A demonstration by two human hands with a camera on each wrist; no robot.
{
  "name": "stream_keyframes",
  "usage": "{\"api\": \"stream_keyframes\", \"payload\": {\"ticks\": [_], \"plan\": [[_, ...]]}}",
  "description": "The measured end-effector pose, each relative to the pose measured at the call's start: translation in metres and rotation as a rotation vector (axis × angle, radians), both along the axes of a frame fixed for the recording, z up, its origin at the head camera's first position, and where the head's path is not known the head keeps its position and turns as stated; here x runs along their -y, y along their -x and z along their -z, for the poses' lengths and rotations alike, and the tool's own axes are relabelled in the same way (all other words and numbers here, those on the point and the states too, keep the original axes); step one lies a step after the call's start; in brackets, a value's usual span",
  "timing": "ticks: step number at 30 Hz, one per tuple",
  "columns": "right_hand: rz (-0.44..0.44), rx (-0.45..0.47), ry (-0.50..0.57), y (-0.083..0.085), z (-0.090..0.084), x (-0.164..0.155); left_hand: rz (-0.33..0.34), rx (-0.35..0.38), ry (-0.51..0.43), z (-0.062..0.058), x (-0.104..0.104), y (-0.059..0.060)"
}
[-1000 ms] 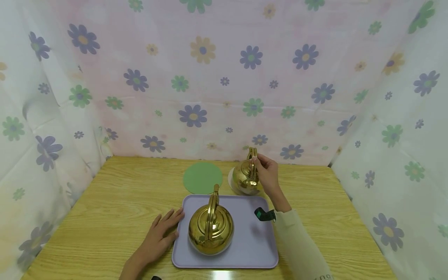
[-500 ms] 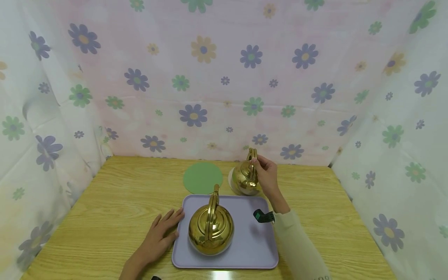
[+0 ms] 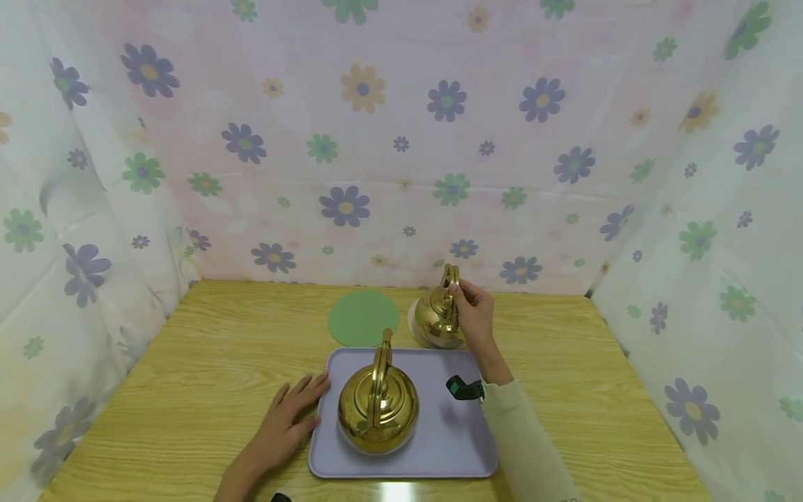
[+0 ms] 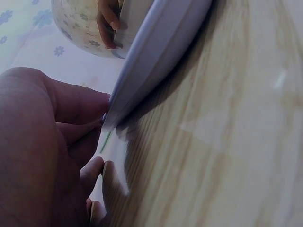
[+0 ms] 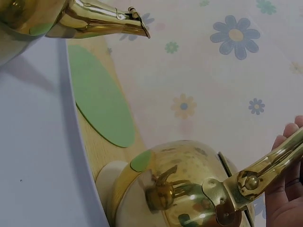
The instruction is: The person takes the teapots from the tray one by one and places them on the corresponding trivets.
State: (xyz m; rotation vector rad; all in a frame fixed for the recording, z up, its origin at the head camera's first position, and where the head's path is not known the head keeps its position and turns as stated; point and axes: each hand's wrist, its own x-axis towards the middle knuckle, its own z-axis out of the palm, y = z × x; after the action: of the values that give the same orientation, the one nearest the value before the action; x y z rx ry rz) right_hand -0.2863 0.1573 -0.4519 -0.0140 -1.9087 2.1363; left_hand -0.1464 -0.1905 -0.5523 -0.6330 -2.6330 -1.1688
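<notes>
The right hand (image 3: 475,315) is gripping the handle of the far kettle (image 3: 437,317), which is sitting on a white coaster (image 5: 110,182) just behind the lavender tray (image 3: 461,446). The left hand (image 3: 285,422) is lying flat with fingers relaxed on the wooden table (image 3: 188,362), fingertips touching the tray's left edge. Two brass kettles are showing: the second kettle (image 3: 378,404) is standing on the tray. One green round mat (image 3: 362,318) is lying beside the coaster

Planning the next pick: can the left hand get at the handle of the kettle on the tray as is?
Probably yes. The left hand rests flat at the tray edge, holding nothing, and the near kettle stands beside it with its handle upright and uncovered.
</notes>
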Motion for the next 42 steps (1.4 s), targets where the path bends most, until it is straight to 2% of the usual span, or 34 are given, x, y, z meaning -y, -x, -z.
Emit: {"api": "stream_keyframes", "payload": {"ticks": [6, 11, 16, 24, 30, 36, 42], "plan": [[-0.005, 0.016, 0.020, 0.000, 0.000, 0.001, 0.000, 0.000, 0.002, -0.002, -0.001, 0.000], [0.005, 0.036, -0.016, -0.004, 0.002, -0.002, -0.006, 0.003, 0.001, -0.002, -0.001, -0.001], [0.004, 0.000, 0.026, -0.011, 0.007, -0.007, -0.004, 0.018, -0.001, -0.001, 0.000, -0.002], [0.057, -0.033, 0.138, -0.038, 0.012, -0.008, -0.004, 0.016, 0.004, -0.001, 0.001, -0.001], [0.093, 0.038, 0.256, -0.060, 0.007, -0.003, 0.000, 0.034, 0.000, -0.003, 0.001, -0.001], [0.030, 0.102, 0.270, -0.076, 0.001, 0.002, 0.000, 0.053, 0.004, -0.004, 0.000, 0.000], [-0.046, 0.125, 0.273, -0.092, -0.001, 0.007, 0.000, 0.030, 0.005, -0.002, 0.000, 0.000]]}}
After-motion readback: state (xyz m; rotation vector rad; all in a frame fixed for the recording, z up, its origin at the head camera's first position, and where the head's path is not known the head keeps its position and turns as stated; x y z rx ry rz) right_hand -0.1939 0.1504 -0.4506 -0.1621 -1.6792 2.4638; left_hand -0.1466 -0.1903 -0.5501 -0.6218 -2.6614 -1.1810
